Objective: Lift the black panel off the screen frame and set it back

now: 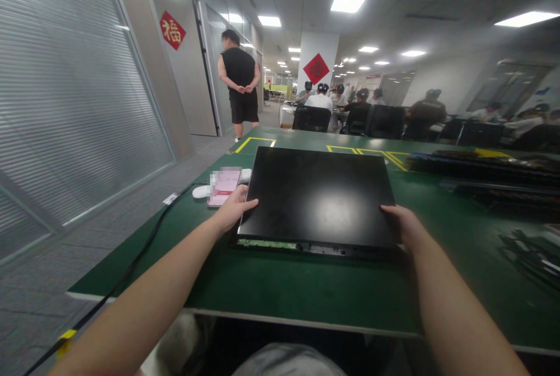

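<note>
A black flat display panel (315, 201) is held by its two sides above the green table, its screen facing me and tilted. Along its lower edge runs a strip with a green circuit board (266, 243) exposed at the left. My left hand (236, 208) grips the left edge, thumb on the front face. On the right edge my right hand (405, 225) has its thumb over the front; its other fingers are hidden behind the panel. Just left of my left hand lies a phone (224, 189) with a pink screen, next to a white object (201, 192).
The green table (297, 288) has yellow tape marks (256, 141) at its far side. Dark flat parts (481, 163) are stacked at the right, with blurred dark strips (529, 256) nearer. A black cable (149, 242) crosses the left edge. A person (238, 76) stands beyond; several people sit farther back.
</note>
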Available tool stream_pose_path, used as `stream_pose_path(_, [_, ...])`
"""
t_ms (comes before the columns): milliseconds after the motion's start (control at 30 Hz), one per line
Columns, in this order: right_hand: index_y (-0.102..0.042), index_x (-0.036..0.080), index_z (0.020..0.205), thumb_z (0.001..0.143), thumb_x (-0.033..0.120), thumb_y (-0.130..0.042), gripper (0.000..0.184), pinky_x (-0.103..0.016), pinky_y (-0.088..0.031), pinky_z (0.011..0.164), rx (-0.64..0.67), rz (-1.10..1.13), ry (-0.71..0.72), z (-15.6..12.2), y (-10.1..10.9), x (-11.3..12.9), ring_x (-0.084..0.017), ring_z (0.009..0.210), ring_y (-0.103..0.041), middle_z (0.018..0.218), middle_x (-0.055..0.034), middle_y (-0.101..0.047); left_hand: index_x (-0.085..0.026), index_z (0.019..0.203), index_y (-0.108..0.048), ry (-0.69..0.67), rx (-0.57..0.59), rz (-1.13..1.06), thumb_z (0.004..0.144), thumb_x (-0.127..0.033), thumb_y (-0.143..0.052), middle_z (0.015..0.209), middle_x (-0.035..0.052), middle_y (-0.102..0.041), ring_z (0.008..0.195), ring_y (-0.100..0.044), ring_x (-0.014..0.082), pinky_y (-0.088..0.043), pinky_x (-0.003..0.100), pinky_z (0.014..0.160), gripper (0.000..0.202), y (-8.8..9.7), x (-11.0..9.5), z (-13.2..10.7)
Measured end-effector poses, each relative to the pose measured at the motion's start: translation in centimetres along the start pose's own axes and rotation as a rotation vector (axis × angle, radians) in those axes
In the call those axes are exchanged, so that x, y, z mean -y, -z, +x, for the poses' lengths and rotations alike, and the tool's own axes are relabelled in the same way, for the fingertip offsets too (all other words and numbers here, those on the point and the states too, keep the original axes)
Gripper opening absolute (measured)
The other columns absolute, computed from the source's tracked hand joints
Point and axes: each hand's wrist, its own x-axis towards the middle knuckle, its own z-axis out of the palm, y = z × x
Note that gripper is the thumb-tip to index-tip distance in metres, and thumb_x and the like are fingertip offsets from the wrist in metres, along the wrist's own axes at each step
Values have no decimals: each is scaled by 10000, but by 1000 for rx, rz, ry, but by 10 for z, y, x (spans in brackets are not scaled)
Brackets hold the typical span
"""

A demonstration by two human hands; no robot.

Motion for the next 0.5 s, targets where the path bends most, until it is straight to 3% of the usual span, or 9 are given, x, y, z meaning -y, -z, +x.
stream_pose_path(200, [-656, 264, 1013, 635, 261, -748, 389, -324, -518, 561, -9, 22, 69, -2, -5, 1, -224, 641, -677, 794, -25, -743, -206, 967, -489, 10, -10, -4, 626, -229, -867, 817, 9, -750, 740, -740, 221, -588, 370, 728, 510, -2, -3, -1])
stream_pose_path(500, [-653, 254, 1000, 641, 242, -739, 369, -335, -511, 538, -17, 1, 23, -2, -3, 1, -224, 598, -662, 764, -33, -735, -194, 988, -507, 0, -24, 28, 639, -223, -867, 879, 32, -747, 866, -735, 248, -565, 423, 834, 502, 0, 0, -1])
